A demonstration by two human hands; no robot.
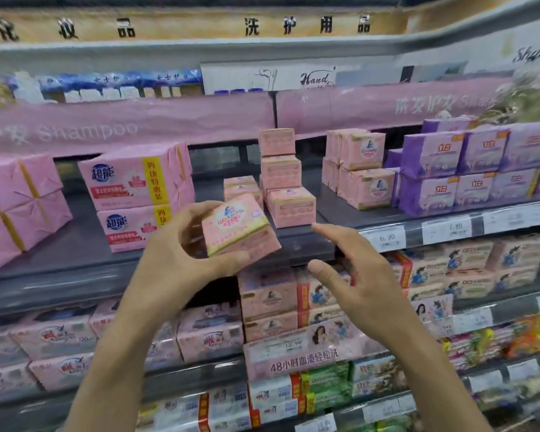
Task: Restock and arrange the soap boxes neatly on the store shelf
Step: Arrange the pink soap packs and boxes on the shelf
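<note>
**A:** What's nearest us?

**B:** Two bare forearms coming up from six o'clock. The left hand (181,244) grips a pink soap box (237,226) near the centre of the view. Its fingers are curled round the box's left side, with the thumb under the lower edge. The box is tilted and held in the air in front of the shelf (75,244), not yet set down.

**A:** And the other hand?

**B:** The right hand (353,275) hovers at four o'clock from the box, near it but apart. Its fingers are loosely spread and hold nothing.

**A:** How much is stocked?

**B:** At one o'clock from the held box, a stack of three like boxes (281,173) stands on the shelf, slightly uneven. A low pile (240,185) sits at twelve o'clock, just behind the held box. Further out at two o'clock, a tidy block of pink boxes (359,169) sits beside the purple packs (480,169). At nine o'clock lie the large pink multipacks (138,194).

**A:** So where does the job stand?

**B:** I'd judge it partway. Some boxes are up, but bare shelf shows around the stack, this box has yet to be placed, and the stack wants squaring. I cannot tell how many more wait out of view.
</note>
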